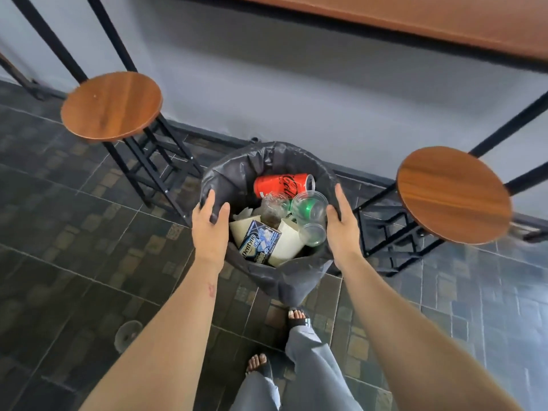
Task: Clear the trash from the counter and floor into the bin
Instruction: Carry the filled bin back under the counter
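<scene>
In the centre of the frame stands the bin (268, 221), lined with a black plastic bag (292, 281) that folds over its rim. The left hand (209, 229) grasps the left side of the rim, with the fingers outside on the bag and the thumb (223, 212) hooked over the edge. The right hand (342, 225) lies flat against the right side of the rim with the fingers stretched; I cannot tell if it really grips the bag or only touches it.

Inside the bin lies trash. A red Coca-Cola can (283, 185) lies on its side at the far part. Just below it, towards the right, is a clear plastic cup (310, 207) with something green inside, and a second clear cup (312, 234) lies nearer to the right hand. A blue Dentyne Ice box (259, 241) leans in the lower left part, beside pieces of cream paper (289, 243).

2 round wooden stools with black metal legs stand on the tiled floor (89, 232): 1 stool (111, 106) in the upper left of the frame and 1 stool (453, 194) at the right. A wooden counter (415, 19) runs across the upper right. At the bottom centre, 2 feet in dark sandals (299, 318) and grey trousers (314, 366) are visible.
</scene>
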### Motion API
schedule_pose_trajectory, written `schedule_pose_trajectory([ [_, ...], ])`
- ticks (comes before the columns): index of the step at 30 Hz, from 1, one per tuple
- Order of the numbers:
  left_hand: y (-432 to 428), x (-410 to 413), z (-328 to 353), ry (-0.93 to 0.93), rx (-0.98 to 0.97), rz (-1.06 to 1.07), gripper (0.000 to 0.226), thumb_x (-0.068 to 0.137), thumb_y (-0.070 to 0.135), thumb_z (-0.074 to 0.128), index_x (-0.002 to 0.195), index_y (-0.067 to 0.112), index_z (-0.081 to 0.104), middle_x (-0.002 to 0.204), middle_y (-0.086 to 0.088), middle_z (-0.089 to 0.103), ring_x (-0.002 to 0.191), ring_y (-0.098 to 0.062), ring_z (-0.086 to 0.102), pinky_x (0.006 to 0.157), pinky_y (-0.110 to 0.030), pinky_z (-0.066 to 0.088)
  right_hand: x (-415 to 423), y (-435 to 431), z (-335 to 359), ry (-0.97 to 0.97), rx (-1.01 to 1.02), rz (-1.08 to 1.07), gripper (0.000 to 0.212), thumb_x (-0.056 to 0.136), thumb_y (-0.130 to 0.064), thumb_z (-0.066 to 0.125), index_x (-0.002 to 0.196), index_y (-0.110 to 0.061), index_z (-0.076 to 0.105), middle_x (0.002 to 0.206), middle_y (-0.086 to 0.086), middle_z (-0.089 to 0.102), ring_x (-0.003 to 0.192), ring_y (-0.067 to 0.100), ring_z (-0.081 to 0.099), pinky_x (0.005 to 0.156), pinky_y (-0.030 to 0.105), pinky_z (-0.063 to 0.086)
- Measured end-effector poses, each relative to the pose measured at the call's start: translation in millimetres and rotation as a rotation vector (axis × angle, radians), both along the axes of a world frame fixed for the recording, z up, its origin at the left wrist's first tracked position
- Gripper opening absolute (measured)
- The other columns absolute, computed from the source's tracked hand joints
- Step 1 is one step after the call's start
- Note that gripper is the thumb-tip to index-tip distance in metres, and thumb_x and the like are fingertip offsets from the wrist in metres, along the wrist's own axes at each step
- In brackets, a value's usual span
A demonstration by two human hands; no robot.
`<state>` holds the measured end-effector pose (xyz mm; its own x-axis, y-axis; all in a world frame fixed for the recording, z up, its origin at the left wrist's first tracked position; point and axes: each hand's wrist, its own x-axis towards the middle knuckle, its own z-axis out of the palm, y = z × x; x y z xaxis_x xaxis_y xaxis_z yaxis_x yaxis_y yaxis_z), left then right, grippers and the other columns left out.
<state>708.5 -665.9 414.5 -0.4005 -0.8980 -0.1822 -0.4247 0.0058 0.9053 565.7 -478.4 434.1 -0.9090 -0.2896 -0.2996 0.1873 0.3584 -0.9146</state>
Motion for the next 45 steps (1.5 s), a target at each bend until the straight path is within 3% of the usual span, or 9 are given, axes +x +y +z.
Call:
schedule_pose_trajectory([
  [2, 20, -3, 11, -0.005, 0.001, -0.073, 0.048, 0.095, 0.039, 0.057, 0.142, 0.038, 0.047, 0.152, -0.005, 0.031, 0.135, -0.025, 0.039, 0.114, -0.040, 0.028, 11, 29, 11, 0.006, 0.011, -0.068, 0.051, 0.100, -0.025, 0.042, 0.139, -0.057, 0.037, 0.125, -0.034, 0.045, 0.086, -0.025, 0.052, 0.080, 0.011, 0.038],
  [5, 53, -10, 25, -0.006, 0.020, -0.176, 0.049, 0.095, 0.038, 0.057, 0.143, 0.036, 0.047, 0.150, -0.010, 0.034, 0.133, -0.029, 0.041, 0.113, -0.042, 0.029, 24, 75, 21, 0.007, 0.018, -0.167, 0.050, 0.100, -0.025, 0.043, 0.139, -0.056, 0.037, 0.137, -0.026, 0.048, 0.090, -0.010, 0.052, 0.089, 0.022, 0.038],
  [7, 78, -15, 32, -0.016, 0.033, -0.238, 0.049, 0.095, 0.039, 0.057, 0.143, 0.037, 0.046, 0.150, -0.008, 0.034, 0.131, -0.027, 0.044, 0.113, -0.041, 0.029, 31, 107, 24, 0.007, 0.023, -0.237, 0.050, 0.100, -0.025, 0.042, 0.140, -0.054, 0.038, 0.135, -0.027, 0.048, 0.080, -0.011, 0.054, 0.085, 0.019, 0.039],
  [12, 151, -36, 43, -0.053, 0.000, -0.365, 0.049, 0.096, 0.038, 0.055, 0.144, 0.036, 0.045, 0.157, -0.004, 0.027, 0.140, -0.022, 0.033, 0.110, -0.040, 0.028, 38, 187, 30, -0.003, 0.061, -0.404, 0.047, 0.101, -0.025, 0.043, 0.140, -0.051, 0.042, 0.105, -0.041, 0.053, 0.091, -0.016, 0.055, 0.073, 0.006, 0.036],
  [14, 182, -46, 44, -0.063, -0.007, -0.415, 0.049, 0.096, 0.038, 0.056, 0.144, 0.035, 0.045, 0.157, -0.003, 0.027, 0.141, -0.023, 0.033, 0.111, -0.042, 0.029, 37, 221, 31, -0.002, 0.063, -0.446, 0.046, 0.101, -0.026, 0.044, 0.141, -0.049, 0.042, 0.118, -0.032, 0.050, 0.083, -0.022, 0.054, 0.073, 0.002, 0.035],
  [17, 229, -67, 44, -0.066, -0.023, -0.487, 0.050, 0.096, 0.037, 0.056, 0.145, 0.034, 0.045, 0.156, -0.004, 0.029, 0.140, -0.024, 0.034, 0.111, -0.043, 0.031, 29, 274, 29, -0.002, 0.045, -0.515, 0.046, 0.099, -0.026, 0.047, 0.140, -0.048, 0.044, 0.135, -0.021, 0.051, 0.118, -0.002, 0.052, 0.096, 0.015, 0.034],
  [19, 263, -84, 43, -0.060, -0.041, -0.532, 0.050, 0.096, 0.036, 0.056, 0.145, 0.033, 0.044, 0.155, -0.004, 0.032, 0.137, -0.025, 0.038, 0.111, -0.044, 0.033, 21, 310, 26, -0.006, 0.046, -0.551, 0.045, 0.099, -0.028, 0.048, 0.139, -0.048, 0.045, 0.140, -0.016, 0.051, 0.127, 0.007, 0.047, 0.104, 0.024, 0.033],
  [33, 496, -222, 35, -0.049, -0.011, -0.692, 0.050, 0.095, 0.035, 0.056, 0.144, 0.029, 0.046, 0.148, -0.001, 0.039, 0.127, -0.023, 0.047, 0.107, -0.046, 0.039, -84, 543, 22, 0.019, 0.039, -0.710, 0.044, 0.098, -0.026, 0.049, 0.140, -0.041, 0.047, 0.143, -0.018, 0.049, 0.133, 0.006, 0.042, 0.110, 0.025, 0.029],
  [45, 609, -387, 10, -0.045, -0.006, -0.776, 0.051, 0.097, 0.034, 0.056, 0.146, 0.028, 0.044, 0.148, -0.005, 0.039, 0.131, -0.024, 0.045, 0.105, -0.046, 0.043, -238, 658, 0, 0.023, 0.074, -0.774, 0.044, 0.099, -0.026, 0.049, 0.140, -0.041, 0.047, 0.143, -0.014, 0.050, 0.133, 0.008, 0.044, 0.112, 0.031, 0.032],
])
